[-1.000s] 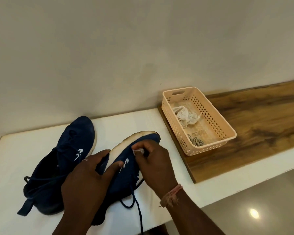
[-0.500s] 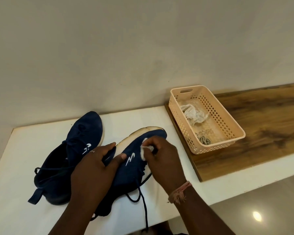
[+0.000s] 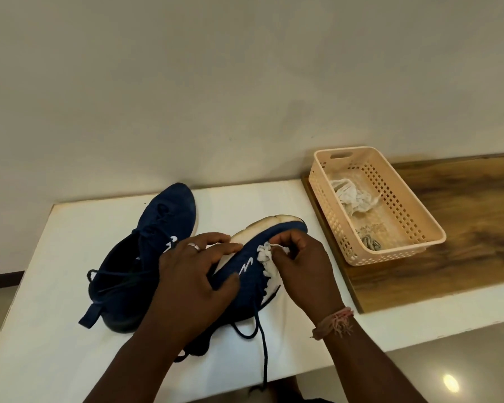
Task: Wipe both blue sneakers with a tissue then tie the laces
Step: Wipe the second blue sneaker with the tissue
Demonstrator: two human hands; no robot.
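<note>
- A white bench [image 3: 70, 228] stands against a plain pale wall, seen from above by the person working at it.
- Two dark blue sneakers lie on the bench, side by side and touching.
- The left sneaker [image 3: 146, 251] sits flat, toe pointing to the wall, its laces loose across the opening.
- The right sneaker [image 3: 245, 274] is tipped on its side, so its white sole faces left and its blue side with a white logo faces up.
- The left hand [image 3: 192, 280] holds this tipped sneaker: the fingers lie along the white sole and the thumb presses on the blue side, a grip closed around the shoe. A ring shows on one finger.
- The right hand [image 3: 303, 269] pinches a crumpled white tissue [image 3: 266, 257] between thumb and fingers and holds it against the blue side of the tipped sneaker, near the toe. A thread band circles this wrist.
- A dark blue lace [image 3: 264, 341] trails from the tipped sneaker toward the near edge of the bench and hangs over it.
- To the right, a peach plastic basket [image 3: 405, 248] rests on a wooden board [image 3: 463, 242] that lies on the bench.
- Inside the basket lie a crumpled white tissue and a small grey wad.
</note>
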